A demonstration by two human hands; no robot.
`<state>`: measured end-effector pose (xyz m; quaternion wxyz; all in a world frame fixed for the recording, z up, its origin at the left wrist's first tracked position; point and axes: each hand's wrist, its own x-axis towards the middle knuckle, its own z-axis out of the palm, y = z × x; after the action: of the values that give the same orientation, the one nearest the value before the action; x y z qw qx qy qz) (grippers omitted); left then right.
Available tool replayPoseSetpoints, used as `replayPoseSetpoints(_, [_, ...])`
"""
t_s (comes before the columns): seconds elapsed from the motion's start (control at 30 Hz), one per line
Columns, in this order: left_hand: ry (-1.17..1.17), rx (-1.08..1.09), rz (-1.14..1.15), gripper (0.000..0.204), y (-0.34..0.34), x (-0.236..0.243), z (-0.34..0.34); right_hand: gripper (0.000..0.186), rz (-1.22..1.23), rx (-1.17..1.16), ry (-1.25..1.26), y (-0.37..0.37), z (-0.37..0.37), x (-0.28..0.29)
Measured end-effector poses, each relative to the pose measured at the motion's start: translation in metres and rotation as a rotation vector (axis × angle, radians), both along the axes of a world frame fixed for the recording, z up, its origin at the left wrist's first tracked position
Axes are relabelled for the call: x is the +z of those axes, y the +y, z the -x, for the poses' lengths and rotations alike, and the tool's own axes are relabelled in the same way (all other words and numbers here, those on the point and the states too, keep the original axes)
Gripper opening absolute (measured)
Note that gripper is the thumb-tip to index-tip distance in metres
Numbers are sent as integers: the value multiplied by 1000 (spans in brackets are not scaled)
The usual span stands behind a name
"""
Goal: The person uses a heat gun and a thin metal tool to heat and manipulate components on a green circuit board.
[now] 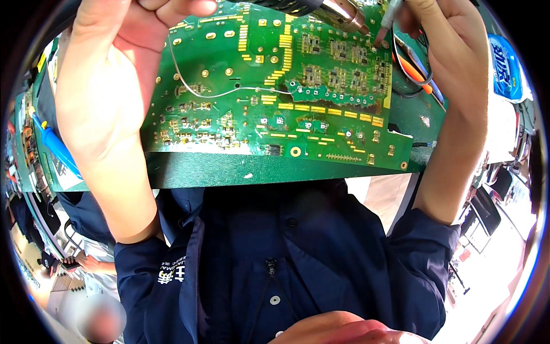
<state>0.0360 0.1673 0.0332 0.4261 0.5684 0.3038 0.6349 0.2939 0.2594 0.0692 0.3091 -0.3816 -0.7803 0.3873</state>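
A: Quick one: where's the big green printed circuit board [223, 114] with gold pads?
B: Flat on the green textured tabletop [200, 172], in front of the person, lower edge near the tabletop's near edge.
A: Fingers?
B: Right hand [455, 46]: fingers closed on a slim grey tool with a reddish-brown tip [380, 37], tip over the board's upper right. Left hand [109, 80]: fingers curled beside a black ribbed tool with a metal nozzle [348, 17], but the top of the frame cuts that off. Can't tell if they grip it.
A: Main risk?
B: Heat, if that nozzle is hot. It's aimed close to the clustered small components [344, 50]; linger or drift, and neighbours could loosen or scorch. The right fingers are near too, so burns are possible.
A: Slim tool?
B: A slip could scrape pads or knock parts sideways.
A: Loose stuff?
B: Thin pale wire [240, 89] curves across the board, running up just beside the left hand. A forearm swing could snag it and strain its end by the jagged-edged green strip [332, 94].
A: Board shifting?
B: Possible. No clamp visible; a bump from either forearm might slide it towards that near edge.
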Motion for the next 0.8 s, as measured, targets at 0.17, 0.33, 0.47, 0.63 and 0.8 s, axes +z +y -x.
replayPoseSetpoints(0.17, [10, 8, 19, 50, -2, 0, 1, 32, -152, -12, -103, -7, 13, -3])
replayPoseSetpoints(0.33, [-5, -12, 19, 50, 2, 2, 0, 33, -12, -17, -130, -3, 8, 6])
replayPoseSetpoints(0.47, [5, 8, 31, 50, -1, 2, 1, 33, -45, -54, -144, -2, 13, -2])
replayPoseSetpoints(0.63, [-20, -3, 33, 50, 1, 2, -1, 33, -113, 18, -97, -10, 11, 10])
replayPoseSetpoints(0.8, [-12, 26, 47, 49, -5, 2, -1, 33, -93, 70, 23, 0, 6, -9])
